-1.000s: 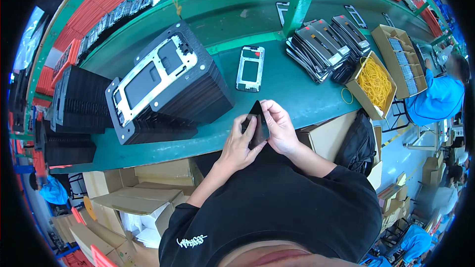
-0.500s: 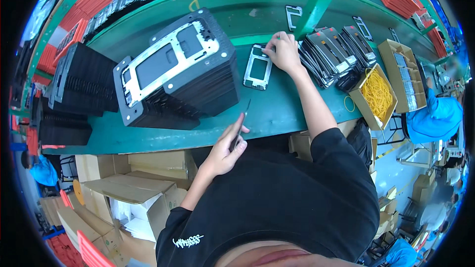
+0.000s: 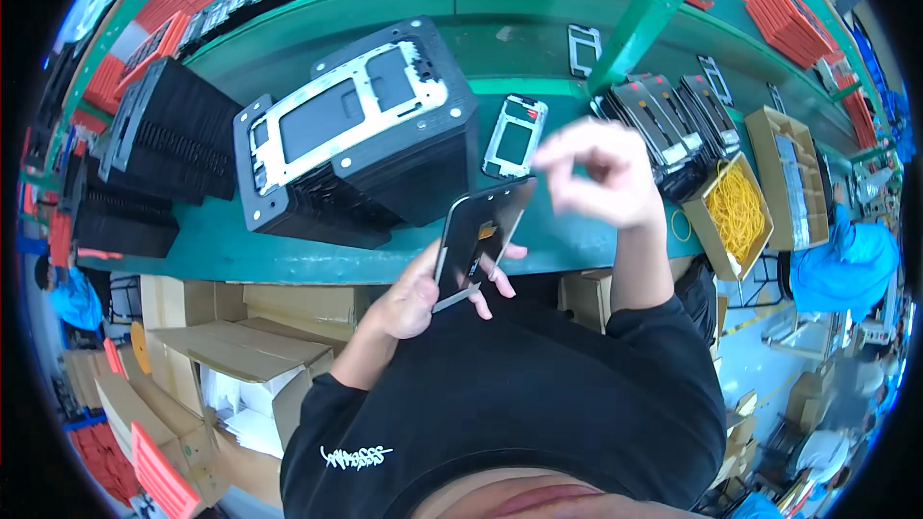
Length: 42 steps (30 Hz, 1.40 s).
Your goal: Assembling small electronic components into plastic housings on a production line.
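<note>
My left hand [image 3: 409, 301] is closed around a dark phone screen panel [image 3: 465, 248], tilted upright, with a small gold patch showing on its face. Near the panel's top edge, my right hand [image 3: 604, 171] hovers above the bench, its fingers bent and smeared by motion; whether it pinches anything small cannot be made out. Just beyond lies a phone middle frame [image 3: 499, 146] with a red spot near its upper end. To the left, a similar silver frame [image 3: 358, 108] rests on a tall stack of black trays [image 3: 415, 171].
Dark phone parts [image 3: 654, 125] stand in rows at the right, by a box of yellow rubber bands [image 3: 735, 216] and a divided carton [image 3: 784, 173]. A green post [image 3: 639, 24] rises behind. More black trays [image 3: 173, 139] stand left; open cartons [image 3: 240, 341] sit below the bench.
My right hand has left the frame on the bench and come nearer to me. My left hand has raised and turned the panel, so its face shows. A red spot now shows on the frame.
</note>
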Available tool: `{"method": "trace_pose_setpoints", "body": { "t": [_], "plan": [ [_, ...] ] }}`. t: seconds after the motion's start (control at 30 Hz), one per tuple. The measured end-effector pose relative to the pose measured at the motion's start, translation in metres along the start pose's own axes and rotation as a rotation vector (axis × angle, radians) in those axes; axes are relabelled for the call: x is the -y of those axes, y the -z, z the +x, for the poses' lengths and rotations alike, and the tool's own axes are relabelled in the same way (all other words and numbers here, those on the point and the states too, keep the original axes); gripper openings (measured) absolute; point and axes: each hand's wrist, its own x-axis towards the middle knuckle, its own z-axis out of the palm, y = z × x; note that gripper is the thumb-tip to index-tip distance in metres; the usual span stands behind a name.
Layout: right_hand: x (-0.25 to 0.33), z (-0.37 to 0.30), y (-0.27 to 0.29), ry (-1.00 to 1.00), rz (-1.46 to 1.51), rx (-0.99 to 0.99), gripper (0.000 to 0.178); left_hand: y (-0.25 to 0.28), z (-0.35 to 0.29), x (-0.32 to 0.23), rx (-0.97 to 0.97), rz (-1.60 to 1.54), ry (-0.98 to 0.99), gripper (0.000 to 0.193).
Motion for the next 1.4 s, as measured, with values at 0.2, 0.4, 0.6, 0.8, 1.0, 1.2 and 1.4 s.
{"method": "trace_pose_setpoints", "body": {
  "t": [0.2,0.4,0.6,0.8,1.0,1.2,1.4],
  "plan": [
    [0.033,0.055,-0.022,0.101,-0.077,0.400,0.055,-0.016,-0.011,-0.062,-0.165,0.051,-0.128,0.099],
    [0.032,0.084,-0.055,0.251,0.052,0.508,0.047,-0.028,-0.019,-0.117,-0.354,0.384,-0.278,0.099],
    [0.022,0.086,-0.051,0.559,-0.073,-0.071,0.024,-0.029,-0.023,-0.158,-0.586,0.693,-0.522,0.092],
    [0.011,0.079,-0.028,0.177,-0.062,-0.525,0.014,0.023,-0.007,-0.220,-0.585,1.354,-0.254,0.073],
    [0.000,0.086,-0.024,-0.011,-0.086,-0.604,0.017,0.033,0.023,-0.216,-0.432,1.661,-0.142,0.071],
    [-0.012,0.096,-0.027,-0.146,-0.105,-0.490,0.033,0.029,0.049,-0.207,-0.422,1.590,-0.142,0.073],
    [-0.017,0.101,-0.031,-0.228,0.123,-0.375,0.051,0.028,0.057,-0.203,-0.350,1.603,-0.194,0.073]
  ]
}}
